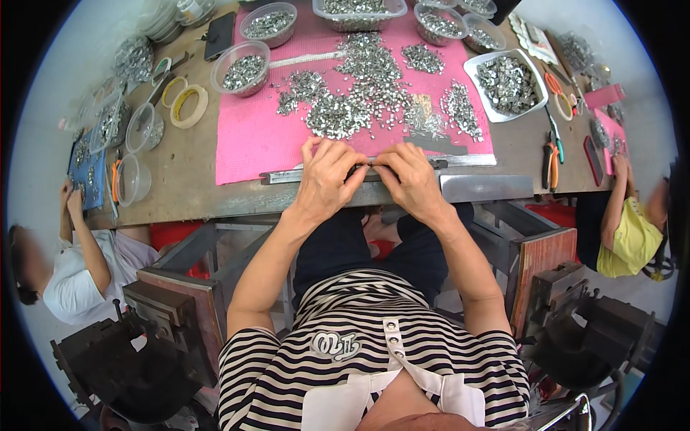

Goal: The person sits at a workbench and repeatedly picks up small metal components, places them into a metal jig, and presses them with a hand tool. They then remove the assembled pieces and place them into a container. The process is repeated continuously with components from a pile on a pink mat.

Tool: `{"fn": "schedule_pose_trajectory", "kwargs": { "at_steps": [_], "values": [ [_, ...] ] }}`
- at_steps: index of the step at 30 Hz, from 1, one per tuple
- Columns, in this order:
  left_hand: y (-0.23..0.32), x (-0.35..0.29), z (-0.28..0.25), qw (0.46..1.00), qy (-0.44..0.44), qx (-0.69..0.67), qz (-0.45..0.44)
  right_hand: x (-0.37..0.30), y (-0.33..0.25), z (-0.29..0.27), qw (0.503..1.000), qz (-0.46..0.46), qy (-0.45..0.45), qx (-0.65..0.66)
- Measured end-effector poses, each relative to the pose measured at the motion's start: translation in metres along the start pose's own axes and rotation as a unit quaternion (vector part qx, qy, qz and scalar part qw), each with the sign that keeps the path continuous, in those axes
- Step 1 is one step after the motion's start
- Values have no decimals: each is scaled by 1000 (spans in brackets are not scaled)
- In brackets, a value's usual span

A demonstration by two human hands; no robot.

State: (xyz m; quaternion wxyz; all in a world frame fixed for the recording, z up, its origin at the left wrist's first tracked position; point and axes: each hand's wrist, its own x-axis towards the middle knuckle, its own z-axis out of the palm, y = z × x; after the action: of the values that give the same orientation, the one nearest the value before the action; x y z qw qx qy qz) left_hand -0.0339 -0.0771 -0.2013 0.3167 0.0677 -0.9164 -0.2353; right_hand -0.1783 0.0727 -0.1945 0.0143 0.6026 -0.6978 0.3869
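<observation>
My left hand (327, 172) and my right hand (413, 179) meet at the front edge of a pink mat (241, 136), fingertips pinched close together. Between them shows a sliver of something small and dark, mostly covered by the fingers. Both hands sit over a long narrow metal rail (280, 177) that runs along the table's edge. Just beyond the fingertips spreads a loose heap of small silvery metal pieces (341, 115). A grey flat pad (438, 144) with thin pieces on it lies past my right hand.
A metal plate (485, 187) lies at the table edge, right of my right hand. Clear tubs (260, 85) and a white tray (471, 65) of metal pieces surround the mat. Tape rolls (189, 108) lie left; orange-handled pliers (550, 165) lie right. Two people work at either side.
</observation>
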Motion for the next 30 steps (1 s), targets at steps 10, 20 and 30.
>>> {"fn": "schedule_pose_trajectory", "kwargs": {
  "at_steps": [10, 20, 30],
  "values": [
    [-3, -3, 0, 999, -1, -36, -36, 40, 31, 14, 998, 7, 5, -57],
    [-2, -3, -2, 999, 1, -47, -18, 15, 8, -11, 999, 39, -25, 7],
    [-4, -10, 13, 998, 61, -7, -2, 5, 4, -6, 1000, 26, -9, -5]
  ]
}}
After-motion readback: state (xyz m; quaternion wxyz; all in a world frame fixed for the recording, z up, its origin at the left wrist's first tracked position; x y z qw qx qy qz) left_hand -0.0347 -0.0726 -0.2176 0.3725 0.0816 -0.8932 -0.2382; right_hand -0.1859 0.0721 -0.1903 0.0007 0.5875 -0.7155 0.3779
